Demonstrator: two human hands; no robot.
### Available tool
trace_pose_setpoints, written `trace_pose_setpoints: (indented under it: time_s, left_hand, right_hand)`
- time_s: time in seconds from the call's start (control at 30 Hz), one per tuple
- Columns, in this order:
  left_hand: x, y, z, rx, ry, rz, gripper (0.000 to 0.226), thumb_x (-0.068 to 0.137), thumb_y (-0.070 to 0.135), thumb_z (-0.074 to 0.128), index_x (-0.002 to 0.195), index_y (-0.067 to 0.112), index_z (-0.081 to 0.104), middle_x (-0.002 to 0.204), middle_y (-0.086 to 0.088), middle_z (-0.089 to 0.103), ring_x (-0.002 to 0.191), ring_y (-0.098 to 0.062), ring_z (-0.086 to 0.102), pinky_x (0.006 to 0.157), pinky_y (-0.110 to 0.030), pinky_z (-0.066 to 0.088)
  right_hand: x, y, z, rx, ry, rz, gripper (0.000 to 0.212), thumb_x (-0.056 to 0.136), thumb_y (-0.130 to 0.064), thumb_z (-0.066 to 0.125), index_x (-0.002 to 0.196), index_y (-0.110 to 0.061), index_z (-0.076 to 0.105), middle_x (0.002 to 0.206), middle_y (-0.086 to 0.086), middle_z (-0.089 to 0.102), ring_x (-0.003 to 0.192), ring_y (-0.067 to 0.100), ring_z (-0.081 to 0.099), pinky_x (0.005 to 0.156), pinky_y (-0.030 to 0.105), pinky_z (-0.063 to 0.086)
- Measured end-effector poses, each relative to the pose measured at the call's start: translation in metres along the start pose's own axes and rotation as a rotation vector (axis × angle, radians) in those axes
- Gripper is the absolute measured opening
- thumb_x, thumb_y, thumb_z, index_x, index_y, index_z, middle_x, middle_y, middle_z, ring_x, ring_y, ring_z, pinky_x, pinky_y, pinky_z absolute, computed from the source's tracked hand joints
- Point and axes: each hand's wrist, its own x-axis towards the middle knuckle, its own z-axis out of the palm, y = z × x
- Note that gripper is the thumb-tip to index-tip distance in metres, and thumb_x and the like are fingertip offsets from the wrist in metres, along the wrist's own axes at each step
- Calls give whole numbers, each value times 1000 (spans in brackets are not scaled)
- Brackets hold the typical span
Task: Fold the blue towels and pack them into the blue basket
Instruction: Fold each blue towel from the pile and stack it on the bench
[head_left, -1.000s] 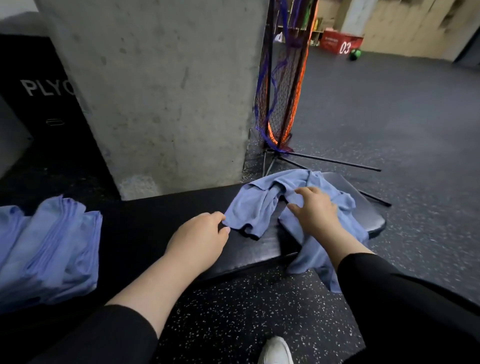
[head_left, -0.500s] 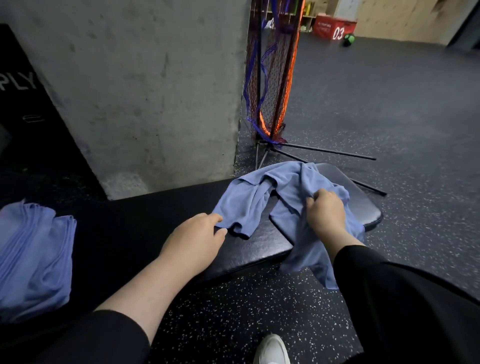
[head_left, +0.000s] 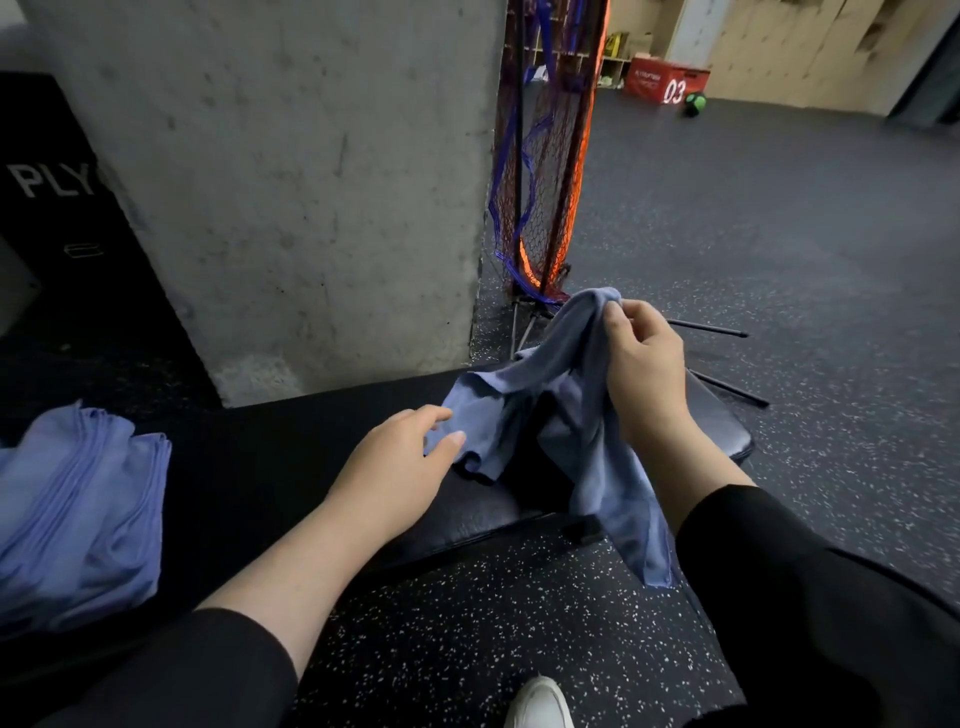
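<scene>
Hanging crumpled from the right hand (head_left: 644, 364), the blue towel (head_left: 576, 415) was bunched at its top edge, pinched between that hand's thumb and curled fingers above the far end of the bench (head_left: 291, 467). One fold of the cloth drooped down onto the black padded bench top; another length trailed past the bench's near edge, over the speckled floor (head_left: 467, 623). The right grip was clenched around the gathered fabric, raised clear of the bench.

The left hand (head_left: 395, 467) lay low over the bench, fingers loosely extended, fingertips touching the towel's lower corner. Whether that corner was actually nipped between thumb and forefinger could not be told; the grip looked relaxed rather than closed.

At the bench's left end sat a stack of folded blue towels (head_left: 78, 509), well apart from both hands.

Behind the bench stood a concrete pillar (head_left: 291, 182). Beside it leaned a folded net frame (head_left: 545, 171) with orange and blue edging, its black legs splayed on the floor. At far left, a black box (head_left: 47, 208) carried white letters reading "PLY", the rest cut off by the pillar. In the far background, a red box (head_left: 667, 83) bore "03" in white, with a green and black ball (head_left: 695, 103) just beside it. A white shoe (head_left: 540, 704) showed at the bottom edge.
</scene>
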Motion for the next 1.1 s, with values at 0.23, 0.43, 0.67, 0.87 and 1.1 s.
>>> trace_pose_setpoints:
  time_s: [0.23, 0.43, 0.67, 0.87, 1.1]
  left_hand:
    - [-25, 19, -16, -583, -69, -119, 37, 97, 44, 59, 132, 30, 61, 101, 29, 65, 90, 24, 58, 98, -21, 48]
    - [-34, -5, -18, -619, 62, -268, 26, 91, 39, 66, 92, 13, 68, 81, 5, 70, 79, -11, 64, 73, -33, 49]
    - [-26, -43, -54, -704, 331, -419, 32, 99, 34, 56, 93, 3, 64, 85, -12, 67, 79, -16, 56, 73, -35, 46]
    - [-18, -73, -70, -588, 377, -543, 32, 102, 32, 53, 92, 3, 64, 75, -4, 53, 71, -17, 47, 65, -31, 36]
    - [-13, -71, -65, -503, 433, -474, 34, 101, 27, 53, 82, -1, 54, 70, -3, 43, 67, -17, 38, 59, -31, 30]
  right_hand:
    - [-47, -54, 69, 178, -190, 140, 29, 98, -29, 58, 89, -2, 66, 75, 4, 59, 74, 10, 50, 71, 34, 44]
    - [-65, -79, 116, 261, -268, 341, 26, 99, -34, 55, 84, -16, 67, 79, 2, 66, 79, 17, 60, 73, 32, 48]
    - [-70, -50, 141, -202, -699, 181, 38, 99, -39, 54, 128, -16, 59, 94, -3, 64, 83, 17, 62, 73, 33, 54]
    - [-91, 5, 135, -761, -1193, -117, 44, 90, -45, 64, 129, -28, 55, 123, -2, 63, 105, 21, 61, 92, 35, 47]
    - [-87, 34, 129, -916, -788, -242, 49, 88, -56, 60, 129, -30, 55, 124, -3, 57, 120, 27, 53, 93, 44, 42]
